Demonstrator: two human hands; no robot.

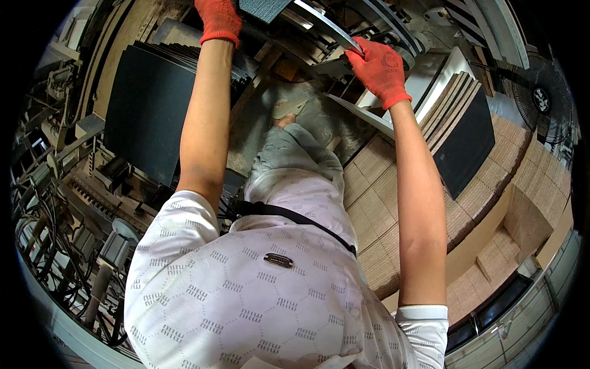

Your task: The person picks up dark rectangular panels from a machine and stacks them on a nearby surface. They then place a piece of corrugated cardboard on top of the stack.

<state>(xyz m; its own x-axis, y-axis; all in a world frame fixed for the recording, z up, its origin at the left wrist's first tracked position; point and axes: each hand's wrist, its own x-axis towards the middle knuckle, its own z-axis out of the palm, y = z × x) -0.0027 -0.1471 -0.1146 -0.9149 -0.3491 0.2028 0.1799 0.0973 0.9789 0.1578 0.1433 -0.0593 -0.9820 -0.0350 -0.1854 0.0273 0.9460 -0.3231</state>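
At the upper edge, my left hand (218, 21) wears a red glove; its fingers run out of the picture, so their grip is hidden. Right beside it is a dark blue-grey textured panel (264, 8). My right hand (380, 69), also in a red glove, is at the upper right with bent fingers closed round the near end of a long thin strip with a bright edge (329, 23). That strip slants away toward the top. Whether the left hand touches the panel I cannot tell.
A stack of dark boards (144, 111) leans at my left, close to machinery (101, 184). On the right, more dark-faced boards (465, 141) stand on piled brown cardboard (375, 178). A black fan (541, 99) is farther right. My sandalled foot (289, 109) rests on the floor.
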